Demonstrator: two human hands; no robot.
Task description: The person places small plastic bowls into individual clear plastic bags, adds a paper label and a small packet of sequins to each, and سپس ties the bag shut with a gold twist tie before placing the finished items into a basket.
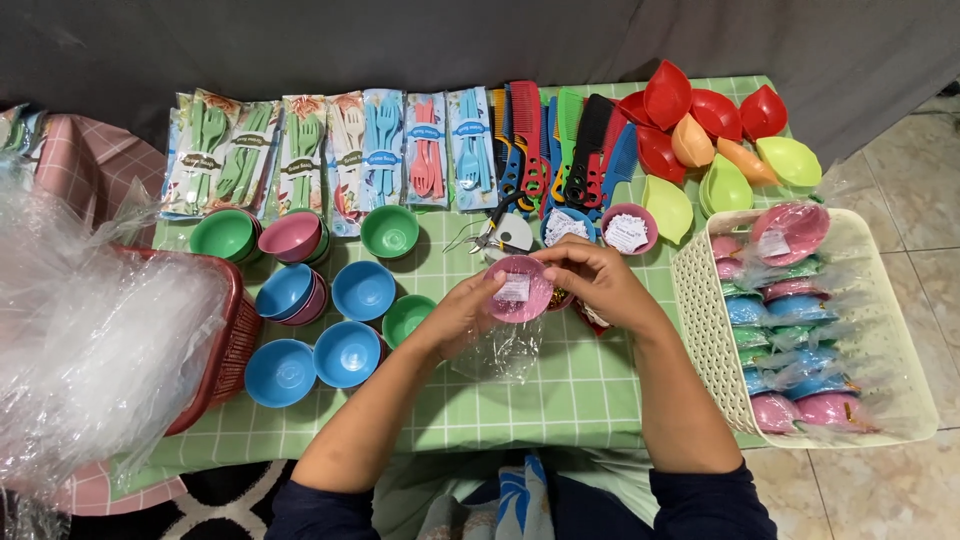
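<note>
Over the green checked tabletop, my left hand and right hand both grip a pink bowl with a paper slip inside, clear wrap hanging beneath it. Wrapped bowls fill the cream basket at right; loose bowls lie unwrapped at left, with combs beyond.

Both hands together at centre, fingers seemingly curled, forearms converging.
</note>
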